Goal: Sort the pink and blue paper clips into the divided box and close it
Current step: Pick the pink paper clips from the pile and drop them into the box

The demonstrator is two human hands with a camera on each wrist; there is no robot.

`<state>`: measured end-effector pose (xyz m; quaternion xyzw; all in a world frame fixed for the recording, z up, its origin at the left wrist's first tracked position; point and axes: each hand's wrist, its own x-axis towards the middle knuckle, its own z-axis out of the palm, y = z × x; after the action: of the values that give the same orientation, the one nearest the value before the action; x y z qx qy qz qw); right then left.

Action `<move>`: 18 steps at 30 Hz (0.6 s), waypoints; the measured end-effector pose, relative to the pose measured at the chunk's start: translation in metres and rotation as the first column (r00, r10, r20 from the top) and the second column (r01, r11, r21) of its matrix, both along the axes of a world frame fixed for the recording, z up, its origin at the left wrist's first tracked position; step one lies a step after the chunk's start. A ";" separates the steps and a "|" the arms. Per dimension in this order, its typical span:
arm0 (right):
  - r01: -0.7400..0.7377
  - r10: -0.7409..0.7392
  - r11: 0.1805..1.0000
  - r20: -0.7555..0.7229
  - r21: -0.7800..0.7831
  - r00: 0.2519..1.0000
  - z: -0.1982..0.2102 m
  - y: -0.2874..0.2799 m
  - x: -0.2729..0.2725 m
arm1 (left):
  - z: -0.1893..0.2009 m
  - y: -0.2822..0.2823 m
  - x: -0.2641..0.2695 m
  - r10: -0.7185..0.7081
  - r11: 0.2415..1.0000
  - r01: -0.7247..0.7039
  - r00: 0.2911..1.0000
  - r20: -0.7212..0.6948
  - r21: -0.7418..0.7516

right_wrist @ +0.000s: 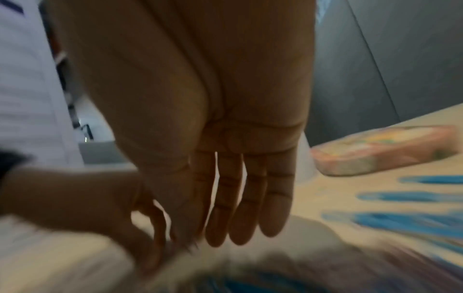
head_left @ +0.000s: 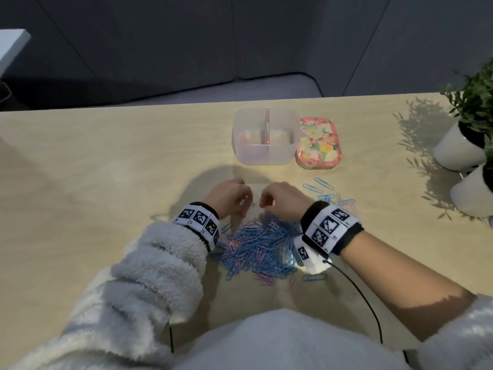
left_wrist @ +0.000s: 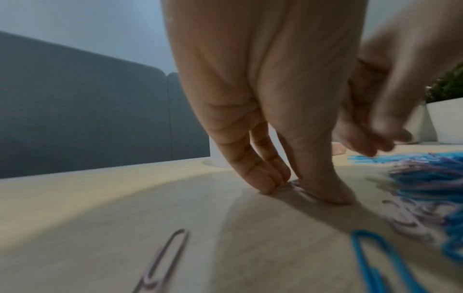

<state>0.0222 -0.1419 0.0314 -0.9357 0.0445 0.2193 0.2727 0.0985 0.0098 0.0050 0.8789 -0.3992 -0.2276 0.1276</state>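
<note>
A mixed pile of blue and pink paper clips [head_left: 260, 244] lies on the table between my wrists. My left hand [head_left: 246, 202] is at the pile's far edge. Its thumb and fingertips [left_wrist: 265, 186] pinch a pink clip [left_wrist: 288, 186] against the table. My right hand [head_left: 266, 202] hovers just right of it, fingers [right_wrist: 240, 208] straight and pointing down; I see nothing held, though that view is blurred. The clear divided box [head_left: 262, 156] stands open beyond the hands, with pink clips in its left compartment. Its floral lid [head_left: 318, 144] lies to the box's right.
A loose group of blue clips [head_left: 329, 194] is spread right of my right hand. Single clips, one pink [left_wrist: 162, 261] and one blue [left_wrist: 375, 255], lie near my left wrist. White plant pots [head_left: 458, 150] stand at the table's right edge. A dark sofa sits behind the table.
</note>
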 end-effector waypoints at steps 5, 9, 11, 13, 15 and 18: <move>0.037 -0.037 0.998 0.015 -0.051 0.999 -0.024 -0.020 -0.027 | -0.005 0.000 -0.001 0.084 0.996 -0.084 0.996 0.001 0.007; 0.110 -0.101 0.991 0.108 -0.078 0.989 -0.028 -0.034 -0.032 | -0.007 0.006 -0.016 0.105 0.994 -0.096 0.976 0.192 -0.053; 0.136 -0.128 0.990 0.160 -0.041 0.979 -0.025 -0.027 -0.032 | -0.006 0.009 -0.028 0.076 0.997 -0.073 0.980 0.184 -0.021; 0.121 -0.115 0.992 0.157 -0.028 0.981 -0.026 -0.016 -0.031 | -0.007 0.013 -0.042 0.055 0.998 -0.057 0.990 0.131 0.011; 0.091 -0.086 0.995 0.112 -0.044 0.990 -0.030 -0.004 -0.028 | -0.009 0.018 -0.053 0.053 0.999 -0.051 0.994 0.096 -0.018; 0.194 -0.192 0.981 0.069 -0.022 0.979 -0.034 0.001 -0.019 | -0.011 0.026 -0.065 0.043 0.997 -0.040 0.997 0.061 -0.060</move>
<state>0.0031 -0.1406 -0.0031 -0.9376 0.1289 0.1597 0.2807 0.0340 0.0360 -0.0056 0.8896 -0.3911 -0.1858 0.1454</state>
